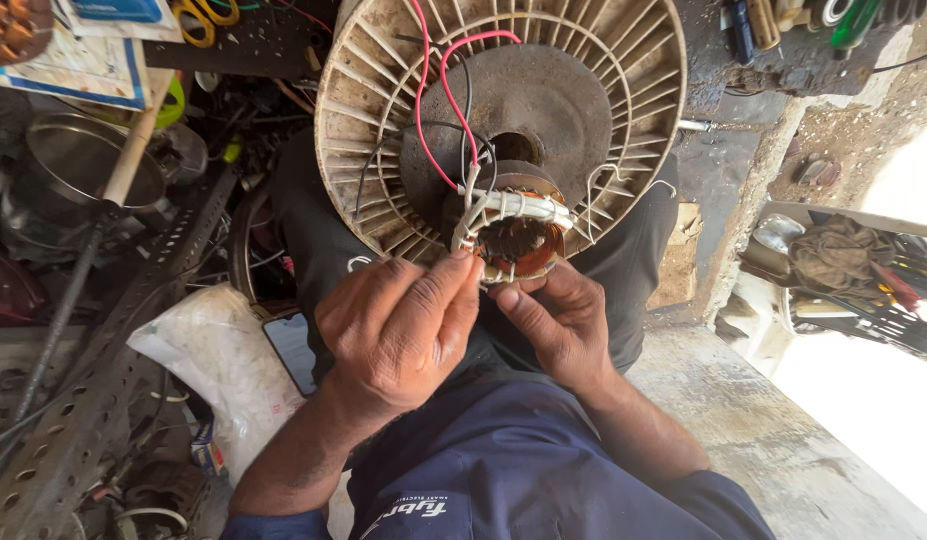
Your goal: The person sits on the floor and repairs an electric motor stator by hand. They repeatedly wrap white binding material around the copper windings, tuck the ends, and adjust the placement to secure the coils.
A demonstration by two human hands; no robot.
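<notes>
Nearest, both hands meet over the person's lap at a small motor winding [514, 238]. The left hand [399, 330] is curled, its fingertips pinched on the winding's white-taped lower edge. The right hand [559, 320] is partly closed beneath it, thumb pressing the rim. The winding sits against a dirty round fan guard [384, 130], just beyond the hands. Red wires [422, 90] and black wires [467, 100] run up from it across the guard's hub.

We held a copper-wound motor coil [516, 238] with both hands, left hand [399, 325] and right hand [559, 320] pinching its near edge, before a dusty fan guard [384, 100] trailing red wires [424, 90].
</notes>
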